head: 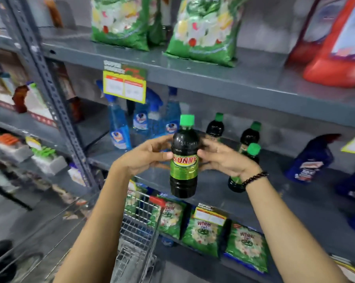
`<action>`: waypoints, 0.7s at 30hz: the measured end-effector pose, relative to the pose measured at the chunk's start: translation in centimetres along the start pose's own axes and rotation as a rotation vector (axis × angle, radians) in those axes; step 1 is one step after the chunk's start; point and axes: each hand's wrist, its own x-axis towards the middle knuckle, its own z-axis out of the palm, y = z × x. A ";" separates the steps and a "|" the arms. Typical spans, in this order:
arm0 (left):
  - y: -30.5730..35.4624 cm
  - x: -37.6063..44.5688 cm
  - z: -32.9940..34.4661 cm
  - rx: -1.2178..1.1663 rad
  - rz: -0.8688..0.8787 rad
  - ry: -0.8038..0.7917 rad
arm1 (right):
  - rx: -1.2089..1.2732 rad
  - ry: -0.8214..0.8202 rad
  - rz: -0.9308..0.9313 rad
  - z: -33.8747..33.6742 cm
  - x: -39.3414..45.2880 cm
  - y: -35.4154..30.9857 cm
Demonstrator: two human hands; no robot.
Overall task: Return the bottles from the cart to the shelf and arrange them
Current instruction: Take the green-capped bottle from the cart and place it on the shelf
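A person holds a dark bottle [184,158] with a green cap upright in front of the middle shelf [213,180], the left hand [146,158] and right hand [223,160] closed on it from either side at the label, fingers wrapped round the back and thumbs toward the front. The one view, from the head, shows the job part done, by the look of it: three matching bottles already stand on that shelf, one at the back [215,126], one further right [251,133] and a third [242,168] partly hidden behind the right wrist. The held bottle hangs clear of the shelf, above its front lip, and has yet to be set down. The wire cart [137,231] sits below and to the left, against the lower shelves; its inside is mostly out of sight, so how many bottles remain cannot be told. Room looks ample: a bare stretch of shelf lies between the blue spray bottles [119,131] on the left and the standing bottles, with more open board toward a dark blue bottle [311,160] lying tilted at right. The shelf above [234,82] and its hanging price tag [124,86] limit headroom, so a low, level entry seems wise.
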 end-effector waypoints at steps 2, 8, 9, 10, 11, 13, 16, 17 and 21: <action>-1.8 2.8 0.6 0.009 -0.048 -0.016 | 0.028 0.139 0.001 -1.5 -0.1 2.4; -5.6 9.6 1.8 0.066 -0.126 0.030 | 0.100 0.413 -0.021 -3.4 1.6 7.6; -6.0 10.5 1.9 0.070 -0.131 0.043 | 0.072 0.459 -0.022 -3.6 1.9 8.1; -6.3 11.2 2.0 0.063 -0.132 0.061 | 0.058 0.506 -0.026 -3.8 2.3 8.4; -6.6 11.8 2.2 0.048 -0.130 0.077 | 0.063 0.552 -0.035 -4.0 2.5 8.7; -7.0 12.8 2.6 0.010 -0.120 0.102 | 0.114 0.624 -0.060 -4.3 2.8 9.2; -7.2 13.6 3.2 -0.006 -0.123 0.123 | 0.169 0.679 -0.074 -4.9 2.9 9.8; -7.3 13.7 3.4 -0.006 -0.121 0.129 | 0.177 0.690 -0.071 -5.0 3.0 9.9; -7.9 12.6 4.0 -0.035 -0.116 0.210 | 0.228 0.790 -0.055 -4.1 3.3 10.5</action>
